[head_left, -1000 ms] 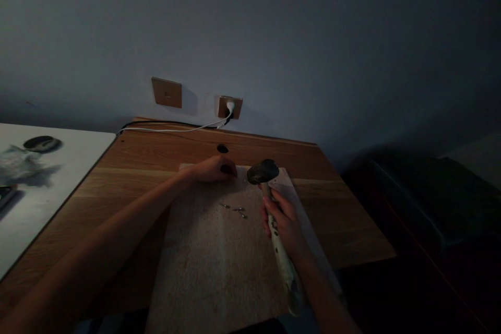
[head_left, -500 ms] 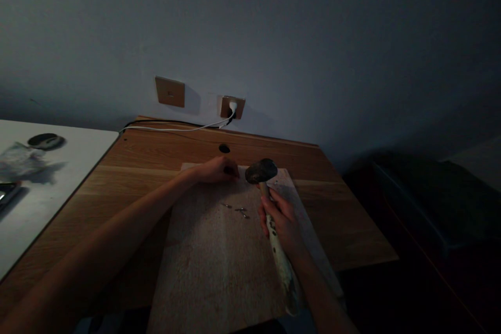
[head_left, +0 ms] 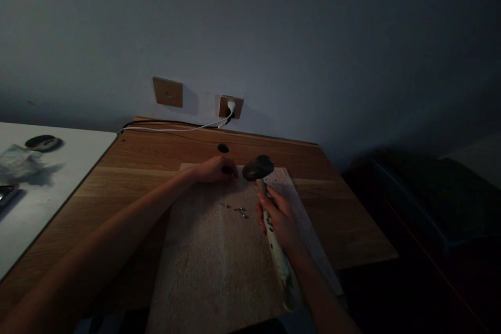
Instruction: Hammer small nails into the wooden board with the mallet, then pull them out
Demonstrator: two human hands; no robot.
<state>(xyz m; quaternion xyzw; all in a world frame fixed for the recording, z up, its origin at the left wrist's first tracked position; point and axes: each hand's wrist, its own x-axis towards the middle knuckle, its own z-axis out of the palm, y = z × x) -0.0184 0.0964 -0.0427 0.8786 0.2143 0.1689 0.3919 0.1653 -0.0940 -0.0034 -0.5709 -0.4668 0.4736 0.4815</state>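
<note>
My right hand (head_left: pixel 278 214) is wrapped round the pale, blotched handle of a hammer (head_left: pixel 277 258), just below its dark, blunt head. The head hangs above the far part of a pale wooden board (head_left: pixel 199 266). Left of the hammer head, my left hand (head_left: pixel 216 169) rests at the board's far edge with its fingers curled together. Whatever those fingertips hold, if anything, is too dark and small to make out. Between the hands and closer to me, several small metal nails or screws (head_left: pixel 240 211) lie loose on the board.
Under the board is a brown wooden desk (head_left: pixel 344 219) with a round cable hole (head_left: pixel 223 148). White and black cables (head_left: pixel 172 128) run along its back to a wall socket (head_left: pixel 230 107). At left, a white table (head_left: pixel 86 141) bears a mouse (head_left: pixel 44 142) and a crumpled plastic bag (head_left: pixel 19 162).
The hammer and my right hand have shifted slightly left, with the head a little higher. My left hand and the loose metal pieces stay nearly in place.
</note>
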